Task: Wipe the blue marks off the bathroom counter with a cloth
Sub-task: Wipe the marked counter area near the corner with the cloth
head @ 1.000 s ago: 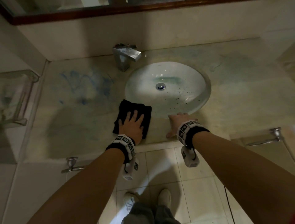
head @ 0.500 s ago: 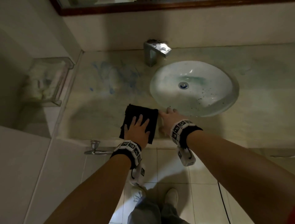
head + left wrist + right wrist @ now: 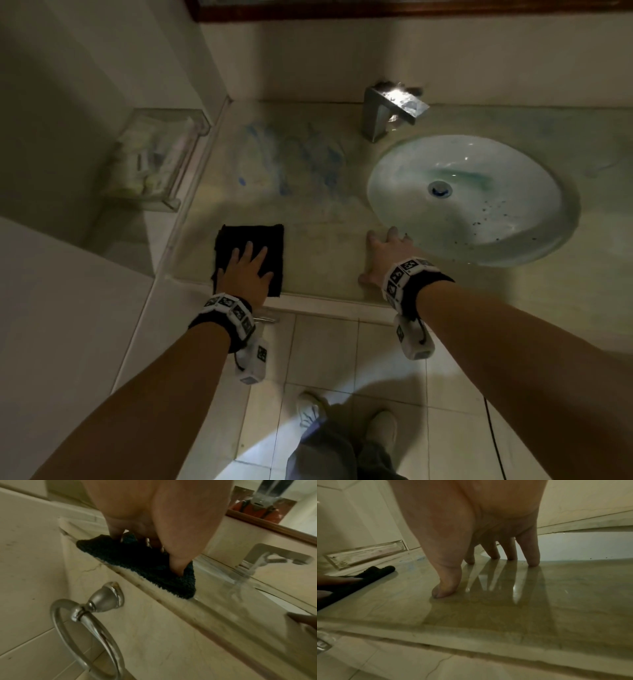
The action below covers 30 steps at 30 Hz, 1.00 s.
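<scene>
A dark folded cloth (image 3: pixel 239 240) lies near the front edge of the pale stone counter (image 3: pixel 325 246), left of the sink. My left hand (image 3: pixel 248 270) presses flat on it with straight, spread fingers; in the left wrist view the cloth (image 3: pixel 137 566) sits right at the counter's edge under the left hand (image 3: pixel 154 534). Blue marks (image 3: pixel 291 161) smear the counter behind the cloth, toward the wall. My right hand (image 3: pixel 382 255) rests open on bare counter beside the basin, its fingertips (image 3: pixel 533 561) touching the surface. The cloth (image 3: pixel 373 573) shows at far left there.
An oval white sink (image 3: pixel 472 198) with dark specks fills the counter's right half; a square metal tap (image 3: pixel 390 109) stands behind it. A clear glass shelf (image 3: pixel 154 161) with toiletries hangs on the left wall. A towel ring (image 3: pixel 85 628) is fixed below the counter front.
My left hand has slid the cloth leftward along the counter front, away from the sink and from my right hand. The right hand stays planted by the basin. The head view swung left.
</scene>
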Each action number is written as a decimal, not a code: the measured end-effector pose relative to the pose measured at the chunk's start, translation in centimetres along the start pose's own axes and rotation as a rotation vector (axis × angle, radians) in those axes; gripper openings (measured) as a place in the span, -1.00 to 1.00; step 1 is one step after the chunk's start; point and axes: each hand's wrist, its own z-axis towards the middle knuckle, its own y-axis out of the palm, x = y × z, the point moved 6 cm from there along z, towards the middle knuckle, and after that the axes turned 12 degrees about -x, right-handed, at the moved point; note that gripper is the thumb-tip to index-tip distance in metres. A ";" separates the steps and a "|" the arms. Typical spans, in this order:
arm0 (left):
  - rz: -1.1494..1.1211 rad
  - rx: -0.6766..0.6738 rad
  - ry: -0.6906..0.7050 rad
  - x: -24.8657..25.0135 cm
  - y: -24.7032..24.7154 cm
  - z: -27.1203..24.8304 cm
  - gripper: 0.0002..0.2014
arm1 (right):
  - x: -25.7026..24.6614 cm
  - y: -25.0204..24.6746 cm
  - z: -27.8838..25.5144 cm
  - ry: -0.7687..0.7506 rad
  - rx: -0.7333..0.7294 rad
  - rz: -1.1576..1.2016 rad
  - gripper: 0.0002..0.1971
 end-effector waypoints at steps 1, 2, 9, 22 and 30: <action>-0.017 -0.015 -0.021 -0.9 -0.1 0.5 -0.39 | 0.1 0.1 0.1 0.004 -0.005 -0.003 0.04; -0.033 -0.028 -0.036 -1.5 -0.1 0.8 -0.38 | 0.1 0.3 0.2 0.005 -0.011 -0.004 0.04; -0.019 -0.024 -0.099 0.2 -0.5 0.1 -0.41 | 0.2 0.7 0.8 -0.005 -0.022 -0.011 0.09; 0.145 -0.003 0.207 16.0 1.7 -3.2 -0.44 | 0.3 0.9 0.9 0.003 -0.019 0.007 0.10; 0.070 -0.020 0.211 14.0 1.3 -2.7 -0.42 | 0.3 0.9 0.5 0.016 -0.029 0.016 0.13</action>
